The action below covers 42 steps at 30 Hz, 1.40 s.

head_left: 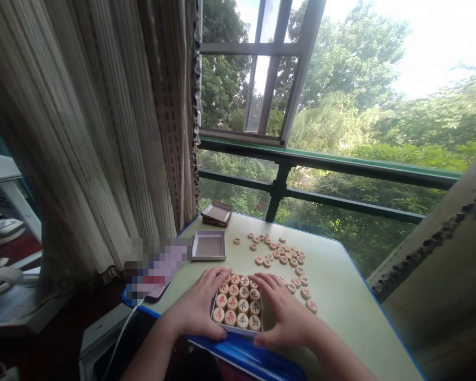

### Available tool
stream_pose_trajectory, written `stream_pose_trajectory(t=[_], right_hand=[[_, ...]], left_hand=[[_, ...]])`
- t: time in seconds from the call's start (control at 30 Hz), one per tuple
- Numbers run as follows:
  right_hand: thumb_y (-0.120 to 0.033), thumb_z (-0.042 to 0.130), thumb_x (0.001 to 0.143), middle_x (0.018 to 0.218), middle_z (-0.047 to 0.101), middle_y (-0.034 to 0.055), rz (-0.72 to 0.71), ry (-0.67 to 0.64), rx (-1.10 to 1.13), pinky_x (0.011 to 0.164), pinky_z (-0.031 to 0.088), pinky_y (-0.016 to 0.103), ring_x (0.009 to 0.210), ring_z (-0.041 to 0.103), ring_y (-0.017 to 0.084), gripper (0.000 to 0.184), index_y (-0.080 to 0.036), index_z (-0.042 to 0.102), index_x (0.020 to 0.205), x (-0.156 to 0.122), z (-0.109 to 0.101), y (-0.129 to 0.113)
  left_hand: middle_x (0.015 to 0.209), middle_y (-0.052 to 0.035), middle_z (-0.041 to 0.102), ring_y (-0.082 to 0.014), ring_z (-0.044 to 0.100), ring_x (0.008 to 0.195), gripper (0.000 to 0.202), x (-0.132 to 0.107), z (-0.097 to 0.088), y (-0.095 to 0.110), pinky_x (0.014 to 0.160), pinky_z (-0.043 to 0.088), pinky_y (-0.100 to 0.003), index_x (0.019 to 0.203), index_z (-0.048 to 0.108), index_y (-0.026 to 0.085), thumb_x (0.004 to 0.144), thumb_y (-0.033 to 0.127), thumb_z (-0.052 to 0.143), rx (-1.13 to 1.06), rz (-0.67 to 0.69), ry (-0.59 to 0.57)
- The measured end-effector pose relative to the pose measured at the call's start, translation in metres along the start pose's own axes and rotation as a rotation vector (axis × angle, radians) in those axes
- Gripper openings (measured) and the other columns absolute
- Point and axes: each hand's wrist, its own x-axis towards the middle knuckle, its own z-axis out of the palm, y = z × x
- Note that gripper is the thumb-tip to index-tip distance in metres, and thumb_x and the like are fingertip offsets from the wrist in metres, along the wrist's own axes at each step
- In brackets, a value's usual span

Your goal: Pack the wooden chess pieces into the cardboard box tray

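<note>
A small square box (238, 329) filled with round wooden chess pieces sits at the near edge of a pale table (341, 296). My left hand (198, 309) lies against the box's left side, fingers curved along its rim. My right hand (285, 312) presses against its right side, fingers reaching over the top corner. Several loose chess pieces (280, 254) lie scattered on the table beyond the box and to the right of it.
An empty box lid (209, 245) lies at the table's left, with a brown tray stack (217, 213) behind it. A striped curtain (103, 132) hangs on the left. A window railing (325, 164) runs behind the table. A blurred object with a cable lies at the left corner.
</note>
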Motion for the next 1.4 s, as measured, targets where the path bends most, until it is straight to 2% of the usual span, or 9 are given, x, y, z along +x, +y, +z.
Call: stream_pose_trajectory(t=[0.13,0.23,0.33,0.47,0.77,1.0,1.2,1.3,1.4], right_hand=[[-0.06,0.068,0.055,0.137,0.038,0.0137,-0.007,0.053,0.028,0.105,0.025,0.048,0.126,0.031,0.033,0.098,-0.019,0.034,0.137,0.004,-0.004,0.005],[-0.052,0.058,0.073,0.132,0.045,0.0128,0.024,0.167,0.091,0.099,0.035,0.045,0.118,0.043,0.028,0.069,-0.02,0.041,0.132,0.021,-0.015,0.008],[-0.042,0.05,0.082,0.109,0.061,0.01,0.037,0.162,0.142,0.085,0.047,0.038,0.097,0.058,0.021,0.044,-0.018,0.053,0.119,0.053,-0.025,0.007],[-0.03,0.05,0.082,0.097,0.066,0.0081,0.089,0.125,-0.027,0.075,0.049,0.031,0.083,0.061,0.018,0.026,-0.015,0.063,0.099,0.112,-0.028,-0.001],[-0.008,0.041,0.08,0.128,0.047,0.016,0.111,0.236,-0.189,0.096,0.034,0.035,0.114,0.044,0.025,0.045,-0.011,0.05,0.124,0.211,-0.03,-0.009],[-0.009,0.043,0.081,0.134,0.045,0.0105,0.087,0.18,-0.233,0.096,0.033,0.032,0.113,0.045,0.022,0.05,-0.016,0.044,0.13,0.224,-0.013,0.013],[-0.02,0.041,0.086,0.129,0.051,0.0126,0.106,0.181,-0.225,0.089,0.038,0.029,0.109,0.05,0.022,0.052,-0.015,0.034,0.138,0.236,-0.012,0.028],[-0.022,0.044,0.085,0.121,0.057,0.0126,0.109,0.178,-0.233,0.081,0.04,0.028,0.1,0.056,0.022,0.048,-0.018,0.042,0.133,0.245,-0.016,0.031],[-0.021,0.048,0.083,0.113,0.061,0.013,0.098,0.182,-0.233,0.078,0.04,0.027,0.095,0.057,0.022,0.033,-0.015,0.063,0.111,0.253,-0.017,0.033]], left_hand=[[0.142,-0.0099,0.026,-0.0324,0.022,0.132,0.116,0.001,-0.002,0.002,0.11,0.02,-0.044,0.141,0.022,0.025,0.039,0.045,0.076,-0.028,-0.006,0.017],[0.141,-0.0101,0.026,-0.0336,0.022,0.131,0.118,0.002,-0.004,0.004,0.11,0.021,-0.044,0.14,0.025,0.026,0.037,0.046,0.077,-0.019,-0.008,0.01],[0.138,-0.0101,0.029,-0.0334,0.022,0.13,0.118,0.003,-0.006,0.006,0.109,0.021,-0.045,0.141,0.024,0.025,0.038,0.05,0.076,0.0,0.025,-0.001],[0.138,-0.011,0.029,-0.0322,0.023,0.13,0.119,0.005,-0.007,0.007,0.109,0.021,-0.043,0.141,0.021,0.023,0.041,0.054,0.074,-0.007,0.03,0.015],[0.138,-0.0114,0.026,-0.0323,0.022,0.13,0.12,0.009,-0.01,0.006,0.11,0.022,-0.041,0.142,0.017,0.021,0.041,0.046,0.076,-0.069,-0.076,0.076],[0.137,-0.0109,0.026,-0.0316,0.018,0.131,0.112,0.009,-0.007,-0.001,0.111,0.02,-0.04,0.14,0.022,0.022,0.043,0.045,0.073,-0.017,-0.098,0.143],[0.147,-0.0107,0.009,-0.0344,0.006,0.135,0.118,0.011,-0.001,0.001,0.111,0.014,-0.046,0.142,0.017,0.022,0.042,0.052,0.073,0.034,-0.111,0.142],[0.148,-0.0121,0.01,-0.036,0.004,0.135,0.124,0.011,0.003,0.006,0.112,0.011,-0.049,0.143,0.015,0.02,0.04,0.062,0.071,0.056,-0.104,0.146],[0.148,-0.0119,0.013,-0.0345,0.008,0.135,0.12,0.011,0.004,0.007,0.111,0.014,-0.048,0.143,0.015,0.02,0.044,0.06,0.07,0.044,-0.089,0.181]])
